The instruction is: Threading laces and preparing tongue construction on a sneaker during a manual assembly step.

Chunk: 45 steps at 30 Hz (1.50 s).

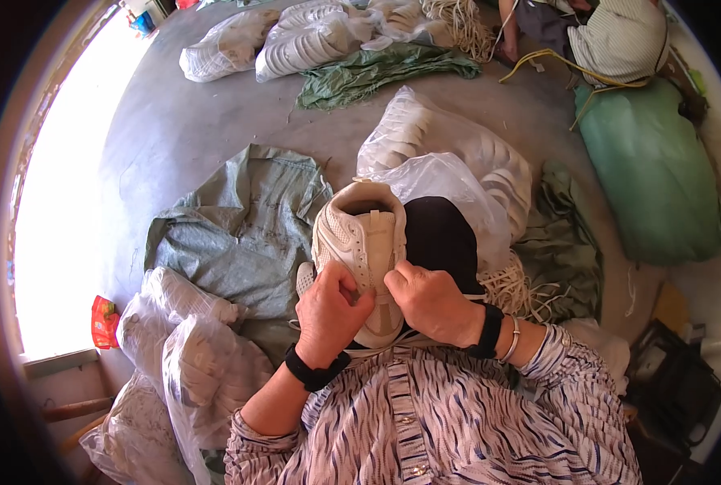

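Note:
A beige sneaker [360, 242] rests in my lap, its opening away from me and its toe toward me. My left hand [334, 311] is closed in a pinch at the left side of the lower eyelets. My right hand [437, 301] pinches at the right side of the same eyelets. Whatever is between the fingertips is too small to make out. Next to my right wrist lies a bundle of cream shoelaces [512, 293]. Part of another light shoe [304, 278] shows behind my left hand. Black cloth [439, 242] lies beside the sneaker.
Clear plastic bags of shoes lie ahead [449, 145], at my left [207, 364] and at the back [312, 36]. Grey-green sacking [239, 214] spreads ahead left. A full green sack [651, 170] stands at right, near another person [619, 36]. A black bag [676, 384] sits lower right.

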### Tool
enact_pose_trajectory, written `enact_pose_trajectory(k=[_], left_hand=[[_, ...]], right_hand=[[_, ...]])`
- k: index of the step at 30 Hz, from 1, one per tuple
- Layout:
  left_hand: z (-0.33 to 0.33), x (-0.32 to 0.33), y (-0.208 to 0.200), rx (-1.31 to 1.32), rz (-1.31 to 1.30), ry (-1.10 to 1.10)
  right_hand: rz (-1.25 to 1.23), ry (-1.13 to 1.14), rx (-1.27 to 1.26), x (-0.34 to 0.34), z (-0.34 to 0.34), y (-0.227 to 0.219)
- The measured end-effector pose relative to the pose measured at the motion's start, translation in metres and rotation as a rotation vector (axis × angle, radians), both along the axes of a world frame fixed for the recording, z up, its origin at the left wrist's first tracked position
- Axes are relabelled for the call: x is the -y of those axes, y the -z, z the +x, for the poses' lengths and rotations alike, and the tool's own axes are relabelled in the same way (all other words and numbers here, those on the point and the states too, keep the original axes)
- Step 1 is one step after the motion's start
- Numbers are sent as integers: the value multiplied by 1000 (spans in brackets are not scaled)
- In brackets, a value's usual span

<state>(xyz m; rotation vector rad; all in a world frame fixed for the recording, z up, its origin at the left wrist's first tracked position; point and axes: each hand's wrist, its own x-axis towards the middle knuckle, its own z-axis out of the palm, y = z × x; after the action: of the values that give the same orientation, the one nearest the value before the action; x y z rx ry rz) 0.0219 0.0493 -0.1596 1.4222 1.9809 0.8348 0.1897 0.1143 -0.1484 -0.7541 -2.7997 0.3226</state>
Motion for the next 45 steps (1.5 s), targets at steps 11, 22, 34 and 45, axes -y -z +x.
enact_pose_trajectory(k=[11, 22, 34, 45], left_hand=[[-3, 4, -3, 19, -19, 42], [12, 0, 0, -149, -64, -2], [6, 5, -5, -82, -19, 11], [1, 21, 1, 113, 56, 57]], right_hand=[[-703, 337, -417, 13, 12, 11], [-311, 328, -272, 20, 7, 17], [-675, 438, -401, 20, -6, 20], [-699, 394, -389, 17, 16, 16]])
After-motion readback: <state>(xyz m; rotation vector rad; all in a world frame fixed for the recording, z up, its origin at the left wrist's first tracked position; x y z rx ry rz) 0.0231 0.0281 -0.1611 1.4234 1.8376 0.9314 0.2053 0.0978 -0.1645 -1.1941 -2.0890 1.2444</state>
